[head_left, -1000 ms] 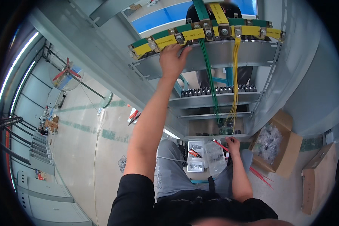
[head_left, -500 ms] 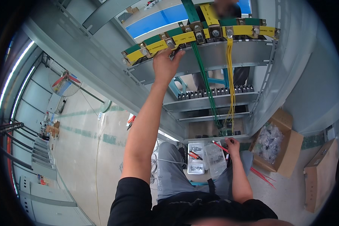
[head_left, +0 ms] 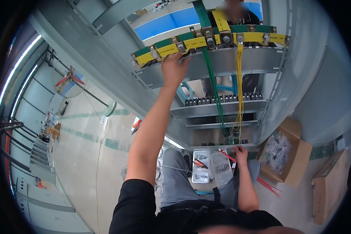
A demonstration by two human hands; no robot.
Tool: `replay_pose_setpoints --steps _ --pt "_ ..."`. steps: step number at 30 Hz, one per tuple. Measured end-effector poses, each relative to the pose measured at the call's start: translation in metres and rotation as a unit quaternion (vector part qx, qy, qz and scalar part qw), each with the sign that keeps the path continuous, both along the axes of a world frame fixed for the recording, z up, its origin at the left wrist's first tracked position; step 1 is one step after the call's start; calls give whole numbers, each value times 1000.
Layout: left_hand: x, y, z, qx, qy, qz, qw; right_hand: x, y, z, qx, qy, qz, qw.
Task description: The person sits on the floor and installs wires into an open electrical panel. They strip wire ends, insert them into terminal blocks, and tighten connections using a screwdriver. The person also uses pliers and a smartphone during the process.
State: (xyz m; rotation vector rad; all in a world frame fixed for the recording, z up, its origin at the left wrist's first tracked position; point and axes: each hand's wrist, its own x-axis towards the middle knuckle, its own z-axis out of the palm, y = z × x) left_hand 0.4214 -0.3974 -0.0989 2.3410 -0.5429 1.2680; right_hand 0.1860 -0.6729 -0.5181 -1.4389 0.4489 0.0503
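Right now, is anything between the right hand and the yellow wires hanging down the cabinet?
Nothing visible. The right hand is at the lower end of the yellow wires, beside the green wires, with a red tool at its fingers. The left hand rests up at the yellow-green busbar.

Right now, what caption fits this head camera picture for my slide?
Left hand reaches up to the yellow-green bars while right hand touches wires low inside a grey cabinet.

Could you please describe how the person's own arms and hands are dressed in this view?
Both forearms are bare. The left hand and right hand wear no gloves. A short black sleeve covers the left upper arm; no watch or rings can be made out.
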Motion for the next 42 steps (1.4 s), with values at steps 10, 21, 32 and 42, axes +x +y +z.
replay_pose_setpoints --steps 10,21,32,42 --pt "-13 7 20 -21 176 -15 984 4 1 -10 -22 -13 -18 1000" --pt "-10 0 7 -34 60 -39 997 2 -1 -12 12 -26 -6 1000" --pt "-5 1 -1 14 -34 -14 999 1 0 -7 10 22 6 1000" --pt "-14 18 14 -36 140 -58 988 2 -4 -9 -18 -18 -24 999"
